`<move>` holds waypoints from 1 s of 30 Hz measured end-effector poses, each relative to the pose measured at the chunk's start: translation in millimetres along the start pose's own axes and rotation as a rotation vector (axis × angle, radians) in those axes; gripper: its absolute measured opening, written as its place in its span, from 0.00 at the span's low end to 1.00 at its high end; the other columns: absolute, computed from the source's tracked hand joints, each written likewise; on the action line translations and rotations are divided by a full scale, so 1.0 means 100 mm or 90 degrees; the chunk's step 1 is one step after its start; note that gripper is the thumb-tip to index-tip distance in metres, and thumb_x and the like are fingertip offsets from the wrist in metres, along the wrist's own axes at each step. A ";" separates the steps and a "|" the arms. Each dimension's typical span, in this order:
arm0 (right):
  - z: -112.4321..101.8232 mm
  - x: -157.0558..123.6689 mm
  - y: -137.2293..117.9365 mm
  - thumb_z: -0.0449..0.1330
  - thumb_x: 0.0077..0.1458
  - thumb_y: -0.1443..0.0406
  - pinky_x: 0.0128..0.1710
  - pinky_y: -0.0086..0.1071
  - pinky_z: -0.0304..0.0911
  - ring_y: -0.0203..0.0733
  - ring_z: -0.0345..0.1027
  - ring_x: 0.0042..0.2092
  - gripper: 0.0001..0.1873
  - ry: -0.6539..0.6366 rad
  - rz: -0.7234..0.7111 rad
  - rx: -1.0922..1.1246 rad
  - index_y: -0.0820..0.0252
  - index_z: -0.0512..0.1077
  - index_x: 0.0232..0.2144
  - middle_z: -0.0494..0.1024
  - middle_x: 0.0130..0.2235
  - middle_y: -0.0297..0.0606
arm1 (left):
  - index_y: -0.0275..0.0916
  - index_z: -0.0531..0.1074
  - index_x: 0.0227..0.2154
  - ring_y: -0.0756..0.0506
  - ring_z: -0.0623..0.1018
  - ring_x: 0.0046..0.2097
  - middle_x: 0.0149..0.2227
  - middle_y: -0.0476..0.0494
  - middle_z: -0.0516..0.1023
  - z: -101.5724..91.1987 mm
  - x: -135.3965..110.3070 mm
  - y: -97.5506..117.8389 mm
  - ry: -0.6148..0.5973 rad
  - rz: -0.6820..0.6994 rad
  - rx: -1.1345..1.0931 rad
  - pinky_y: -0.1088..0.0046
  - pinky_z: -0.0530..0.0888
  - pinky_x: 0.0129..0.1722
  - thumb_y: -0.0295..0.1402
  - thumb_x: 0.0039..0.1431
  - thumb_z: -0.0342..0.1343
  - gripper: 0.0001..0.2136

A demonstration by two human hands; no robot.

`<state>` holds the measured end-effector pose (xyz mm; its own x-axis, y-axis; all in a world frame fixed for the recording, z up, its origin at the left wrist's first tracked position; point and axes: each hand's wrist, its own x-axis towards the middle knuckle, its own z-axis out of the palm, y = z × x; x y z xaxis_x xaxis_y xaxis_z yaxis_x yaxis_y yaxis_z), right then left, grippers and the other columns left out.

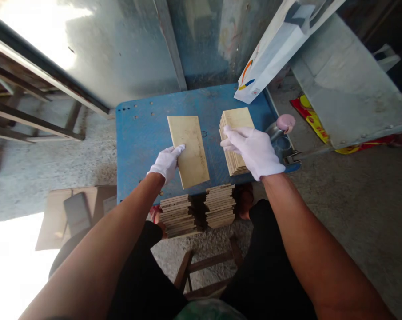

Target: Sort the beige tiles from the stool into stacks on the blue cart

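A single pale wooden sheet (190,149) lies flat on the blue table (144,133). My left hand (165,163), in a white glove, touches the sheet's left edge with its fingers stretched out. My right hand (252,149), also gloved, lies on top of a stack of similar thin sheets (236,122) on the right side of the table, fingers curled over the stack's left edge.
Two more stacks of sheets (197,211) stand on the floor under the table's near edge. A white paper bag (274,44) leans over the table's far right corner. Metal cups and a pink lid (285,122) sit at the right. A wooden stool frame (204,271) stands between my legs.
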<state>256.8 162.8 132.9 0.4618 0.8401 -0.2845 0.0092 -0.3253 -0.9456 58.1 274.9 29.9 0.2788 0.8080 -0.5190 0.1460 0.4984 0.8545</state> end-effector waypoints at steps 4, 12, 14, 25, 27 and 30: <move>-0.02 0.04 0.01 0.61 0.54 0.52 0.38 0.30 0.71 0.37 0.75 0.33 0.18 0.024 0.020 0.027 0.63 0.75 0.32 0.80 0.31 0.40 | 0.34 0.75 0.40 0.50 0.76 0.30 0.34 0.43 0.79 0.09 0.27 -0.05 0.023 -0.020 0.031 0.74 0.74 0.33 0.35 0.53 0.61 0.13; -0.08 0.10 0.16 0.62 0.52 0.50 0.38 0.32 0.71 0.37 0.75 0.34 0.21 0.047 0.016 0.044 0.63 0.76 0.35 0.80 0.31 0.40 | 0.32 0.74 0.41 0.49 0.77 0.31 0.37 0.40 0.80 0.26 0.42 -0.48 -0.009 -0.110 0.045 0.76 0.73 0.29 0.32 0.55 0.58 0.12; -0.06 0.11 0.17 0.62 0.51 0.49 0.38 0.32 0.71 0.38 0.75 0.34 0.21 0.039 0.016 0.040 0.63 0.76 0.34 0.80 0.31 0.40 | 0.33 0.74 0.42 0.49 0.77 0.32 0.38 0.40 0.80 0.28 0.43 -0.58 -0.008 -0.128 0.057 0.76 0.73 0.29 0.33 0.56 0.57 0.12; 0.02 0.14 0.18 0.63 0.50 0.48 0.35 0.32 0.69 0.38 0.74 0.32 0.22 0.036 0.045 0.003 0.62 0.77 0.34 0.80 0.30 0.40 | 0.33 0.71 0.49 0.47 0.79 0.36 0.45 0.36 0.78 0.34 0.53 -0.75 -0.002 -0.177 0.210 0.76 0.73 0.28 0.38 0.62 0.51 0.17; 0.03 0.15 0.19 0.63 0.51 0.49 0.34 0.32 0.70 0.37 0.74 0.31 0.21 0.037 0.047 0.008 0.61 0.77 0.34 0.80 0.30 0.39 | 0.32 0.71 0.48 0.46 0.80 0.37 0.44 0.35 0.79 0.31 0.56 -0.74 -0.019 -0.196 0.265 0.75 0.74 0.29 0.38 0.62 0.50 0.17; 0.03 0.15 0.19 0.62 0.52 0.49 0.34 0.32 0.70 0.37 0.73 0.31 0.20 0.040 0.043 0.007 0.61 0.77 0.34 0.80 0.30 0.39 | 0.29 0.73 0.45 0.42 0.80 0.34 0.37 0.33 0.80 0.25 0.63 -0.69 -0.045 -0.232 0.349 0.71 0.75 0.29 0.41 0.61 0.51 0.19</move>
<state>260.9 170.5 110.3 0.5152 0.7878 -0.3375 -0.0332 -0.3752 -0.9264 89.3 283.3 -61.1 0.1791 0.5866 -0.7898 0.6989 0.4891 0.5218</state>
